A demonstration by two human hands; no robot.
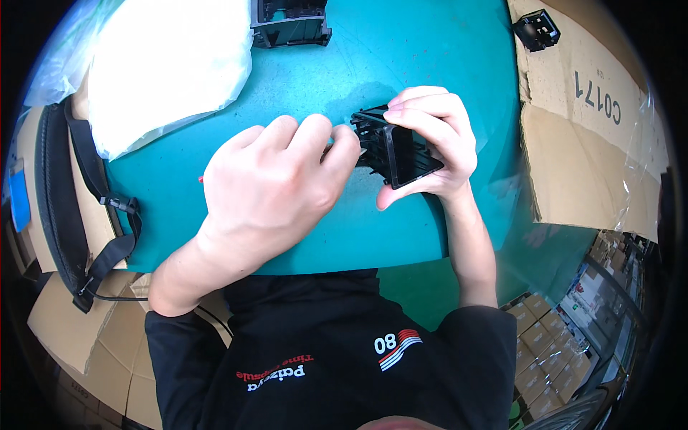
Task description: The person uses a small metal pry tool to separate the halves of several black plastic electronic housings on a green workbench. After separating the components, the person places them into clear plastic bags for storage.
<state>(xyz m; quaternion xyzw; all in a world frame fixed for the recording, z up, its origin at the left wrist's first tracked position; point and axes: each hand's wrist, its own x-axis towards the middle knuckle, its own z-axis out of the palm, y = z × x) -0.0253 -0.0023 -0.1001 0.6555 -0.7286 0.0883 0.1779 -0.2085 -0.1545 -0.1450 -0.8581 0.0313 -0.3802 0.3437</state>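
My right hand [446, 136] grips a black plastic housing [398, 154] above the green table, fingers over its top and thumb below. The housing is tilted, with a smooth framed opening toward the right and small prongs and ribs toward the left. My left hand [276, 175] is closed, its knuckles up, with the fingertips against the ribbed side of the housing. What it pinches is mostly hidden; a small light-coloured point shows at the fingertips, and a little red bit peeks out at the hand's left edge.
Another black plastic housing [290, 23] stands at the table's far edge, beside a white plastic bag [172, 68]. A small black part [537, 30] lies on a cardboard box [580, 143] at right. A black strap [61, 193] with a buckle hangs at left. The green table [344, 244] lies beneath my hands.
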